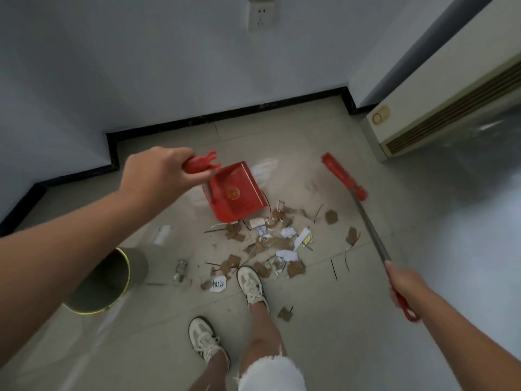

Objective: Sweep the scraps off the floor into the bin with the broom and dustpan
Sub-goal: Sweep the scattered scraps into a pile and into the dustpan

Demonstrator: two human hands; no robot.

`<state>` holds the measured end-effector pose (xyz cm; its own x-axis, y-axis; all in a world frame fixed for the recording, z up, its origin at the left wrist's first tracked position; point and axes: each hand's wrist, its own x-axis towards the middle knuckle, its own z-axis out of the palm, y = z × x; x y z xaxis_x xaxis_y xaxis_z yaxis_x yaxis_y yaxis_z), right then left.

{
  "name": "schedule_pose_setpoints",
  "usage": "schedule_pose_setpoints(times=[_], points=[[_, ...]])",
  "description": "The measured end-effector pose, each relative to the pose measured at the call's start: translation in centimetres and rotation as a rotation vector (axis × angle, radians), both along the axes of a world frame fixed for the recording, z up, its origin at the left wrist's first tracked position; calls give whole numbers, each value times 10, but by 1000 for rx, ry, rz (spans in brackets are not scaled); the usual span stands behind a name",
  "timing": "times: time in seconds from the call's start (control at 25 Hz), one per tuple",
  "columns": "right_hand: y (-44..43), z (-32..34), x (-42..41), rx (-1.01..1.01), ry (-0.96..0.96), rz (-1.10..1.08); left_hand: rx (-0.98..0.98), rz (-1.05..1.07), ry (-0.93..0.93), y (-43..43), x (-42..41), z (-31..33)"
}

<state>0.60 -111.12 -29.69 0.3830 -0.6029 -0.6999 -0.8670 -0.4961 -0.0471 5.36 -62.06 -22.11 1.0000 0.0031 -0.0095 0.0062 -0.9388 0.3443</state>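
Left hand (158,170) was closed around the red dustpan handle (198,164), upper left of centre. The red dustpan (235,193) sat on the floor at frame centre, its open lip facing down-frame, touching the top edge of the scraps (270,244). Right hand (406,283) at right gripped the broom pole (369,227) near its red loop end; the red broom head (342,174) lay up-frame right of the pan, apart from the pile. Scraps, brown bits, white paper and thin sticks, spread from the pan lip down to the forward shoe (252,285); 1 stray piece (284,314) lay below it. The 2nd shoe (204,338) stood lower, on clear tile. Bin (112,280) at lower left, open mouth tilted toward camera, partly hidden by the left forearm.

Open floor (451,249) ran right and down-frame of the pile. Black skirting (225,114) stepped along the white wall across the upper frame. A cream vented unit (451,108) filled upper right; a wall socket (260,15) sat at top centre. Pale glossy tiles.
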Motion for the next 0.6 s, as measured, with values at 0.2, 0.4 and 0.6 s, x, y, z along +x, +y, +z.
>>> schedule_pose_setpoints(times=[0.2, 0.4, 0.6], points=[[19, -59, 36, 132, 131, 20, 47, -5, -54, 16, -73, -13], [60, -63, -27, 110, 381, 243, 38, -45, 41, 40, -89, -20], [109, -31, -114, 97, 387, 291, 69, -29, -19, 21, -123, 21]])
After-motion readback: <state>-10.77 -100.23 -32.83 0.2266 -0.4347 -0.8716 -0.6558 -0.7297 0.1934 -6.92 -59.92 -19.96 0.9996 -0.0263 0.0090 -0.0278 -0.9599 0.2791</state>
